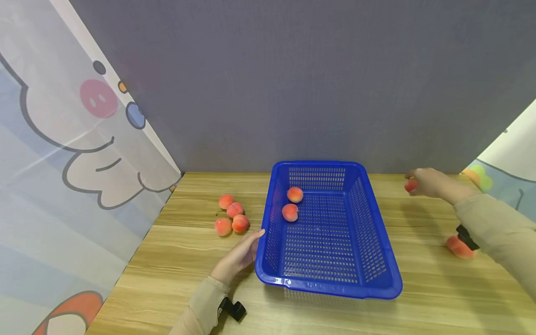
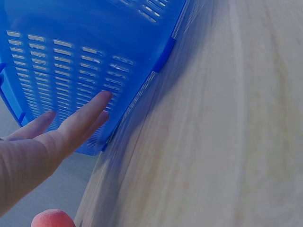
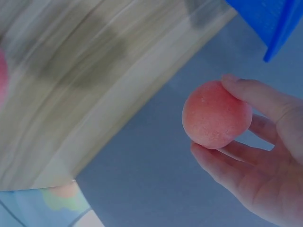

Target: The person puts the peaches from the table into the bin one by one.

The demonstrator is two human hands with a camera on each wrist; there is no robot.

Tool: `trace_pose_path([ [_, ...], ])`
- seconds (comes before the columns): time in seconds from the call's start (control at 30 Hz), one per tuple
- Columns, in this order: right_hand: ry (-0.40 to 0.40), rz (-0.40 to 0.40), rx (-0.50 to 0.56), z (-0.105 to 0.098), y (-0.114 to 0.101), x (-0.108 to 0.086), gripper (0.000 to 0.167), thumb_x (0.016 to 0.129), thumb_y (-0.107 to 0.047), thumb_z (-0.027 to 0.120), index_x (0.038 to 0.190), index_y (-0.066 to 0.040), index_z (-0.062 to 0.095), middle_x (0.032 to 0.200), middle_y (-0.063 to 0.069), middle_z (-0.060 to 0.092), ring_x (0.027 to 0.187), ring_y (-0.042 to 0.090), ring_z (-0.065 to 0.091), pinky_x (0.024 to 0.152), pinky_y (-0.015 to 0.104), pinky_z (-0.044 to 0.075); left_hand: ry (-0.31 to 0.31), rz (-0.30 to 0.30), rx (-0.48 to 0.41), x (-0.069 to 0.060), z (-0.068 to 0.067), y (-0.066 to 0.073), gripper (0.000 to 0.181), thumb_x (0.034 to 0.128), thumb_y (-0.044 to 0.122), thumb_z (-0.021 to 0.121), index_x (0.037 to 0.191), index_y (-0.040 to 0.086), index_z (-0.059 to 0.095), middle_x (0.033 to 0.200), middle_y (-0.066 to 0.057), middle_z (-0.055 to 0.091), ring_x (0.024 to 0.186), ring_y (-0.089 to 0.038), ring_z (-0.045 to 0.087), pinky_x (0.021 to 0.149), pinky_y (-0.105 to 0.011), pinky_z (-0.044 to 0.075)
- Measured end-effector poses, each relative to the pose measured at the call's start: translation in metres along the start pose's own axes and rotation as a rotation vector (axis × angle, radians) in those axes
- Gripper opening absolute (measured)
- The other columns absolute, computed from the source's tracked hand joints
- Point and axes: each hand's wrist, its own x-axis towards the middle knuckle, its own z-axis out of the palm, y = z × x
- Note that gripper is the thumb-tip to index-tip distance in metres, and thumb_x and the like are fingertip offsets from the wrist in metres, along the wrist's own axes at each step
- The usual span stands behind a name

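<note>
A blue perforated plastic basket [image 1: 328, 289] stands on the wooden table, with two peaches [image 1: 295, 195] inside along its left wall. My left hand [image 1: 238, 257] is at the basket's left side; in the left wrist view its nearly straight fingers [image 2: 85, 116] lie against the slotted wall. Off to the right, my right hand [image 1: 431, 182] holds a peach [image 3: 215, 115] between thumb and fingers, raised above the table. Another peach [image 1: 459, 247] lies on the table by the right wrist, partly covered by the wrist strap and sleeve.
Several peaches [image 1: 240, 223] sit in a cluster on the table left of the basket, one beside a small dark stem. A grey panel [image 1: 293, 83] rises behind the table's far edge. Cartoon-print curtains [image 1: 63, 139] hang at both sides.
</note>
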Motion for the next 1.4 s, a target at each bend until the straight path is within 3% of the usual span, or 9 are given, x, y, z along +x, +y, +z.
trace_pose_path([
  [0.2,0.018,-0.009,0.006,-0.007,-0.013,0.005,0.043,0.068,-0.007,0.07,0.099,0.017,0.053,0.094,0.033,0.056,0.088,0.05,0.051,0.072,0.052,0.043,-0.008,-0.001,0.025,-0.003,0.006,0.006,0.03,0.0972,0.017,0.024,0.116,0.002,0.043,0.095,0.001,0.062,0.087,-0.011,0.059,0.077,-0.028,0.048],
  [0.43,0.085,-0.055,-0.038,-0.011,-0.031,0.009,0.042,0.07,-0.007,0.07,0.1,0.016,0.052,0.089,0.029,0.056,0.084,0.046,0.052,0.071,0.052,0.044,0.007,-0.005,0.014,0.003,-0.004,-0.005,0.027,0.0972,0.019,0.027,0.114,0.006,0.045,0.095,0.0,0.062,0.086,-0.012,0.059,0.075,-0.029,0.048],
  [0.73,0.164,-0.089,-0.072,-0.019,-0.06,0.01,0.041,0.07,-0.006,0.07,0.103,0.012,0.054,0.09,0.028,0.055,0.08,0.041,0.055,0.068,0.051,0.045,0.006,-0.001,0.014,0.003,-0.005,-0.006,0.027,0.0971,0.02,0.028,0.113,0.006,0.045,0.095,0.0,0.062,0.085,-0.012,0.059,0.075,-0.028,0.048],
  [1.27,0.179,-0.153,-0.047,-0.03,-0.103,0.019,0.043,0.073,-0.007,0.069,0.109,0.01,0.053,0.103,0.032,0.052,0.09,0.045,0.053,0.074,0.053,0.044,-0.011,0.024,0.027,0.003,-0.005,-0.005,0.027,0.0963,0.023,0.032,0.113,0.007,0.046,0.096,0.001,0.062,0.087,-0.011,0.059,0.077,-0.028,0.047],
  [1.4,0.192,-0.184,-0.034,-0.029,-0.112,0.021,0.042,0.072,-0.005,0.069,0.109,0.009,0.054,0.102,0.03,0.053,0.087,0.042,0.054,0.072,0.05,0.046,0.009,0.01,0.024,0.003,-0.003,-0.004,0.029,0.0963,0.023,0.032,0.115,0.005,0.045,0.096,0.001,0.062,0.087,-0.012,0.059,0.077,-0.029,0.047],
])
